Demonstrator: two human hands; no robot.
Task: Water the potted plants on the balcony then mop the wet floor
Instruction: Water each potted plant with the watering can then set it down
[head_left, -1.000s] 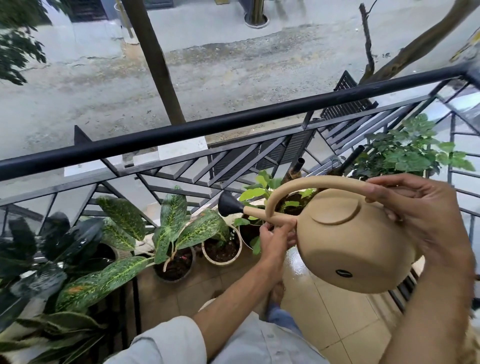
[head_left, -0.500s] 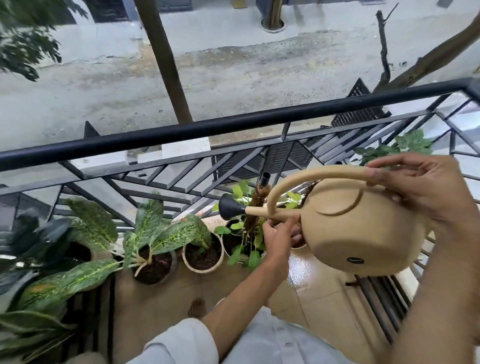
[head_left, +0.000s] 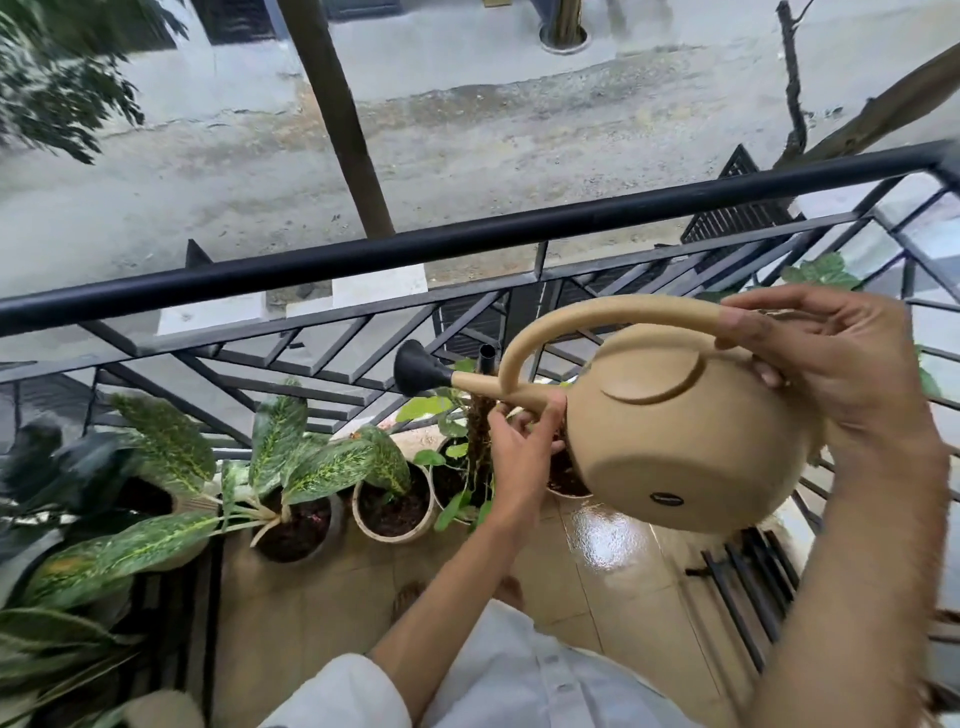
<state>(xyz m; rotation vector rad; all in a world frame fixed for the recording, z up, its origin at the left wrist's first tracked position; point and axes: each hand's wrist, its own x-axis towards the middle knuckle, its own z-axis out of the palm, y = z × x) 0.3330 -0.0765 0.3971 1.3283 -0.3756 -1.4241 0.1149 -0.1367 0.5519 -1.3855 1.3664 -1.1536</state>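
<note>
A round beige watering can (head_left: 685, 441) hangs tilted to the left above the balcony floor, its black rose (head_left: 415, 375) pointing left over the pots. My right hand (head_left: 831, 374) grips the rear end of its arched handle. My left hand (head_left: 519, 441) holds the spout from below, near the can's body. Beneath the spout stand a pot with a moss pole and small green leaves (head_left: 462, 467), a beige pot of dark soil (head_left: 395, 506) and a grey pot with spotted leaves (head_left: 301, 525). No water stream is visible.
A black metal railing (head_left: 467, 244) runs across in front of me, with the street far below. Large leafy plants (head_left: 78, 545) crowd the left side. The tan floor tiles (head_left: 602, 535) shine wet under the can. A leafy plant (head_left: 826, 270) stands at the right corner.
The can has risen and its spout has swung further left along the row of pots. My view has shifted left, so the right corner plant sits mostly out of frame.
</note>
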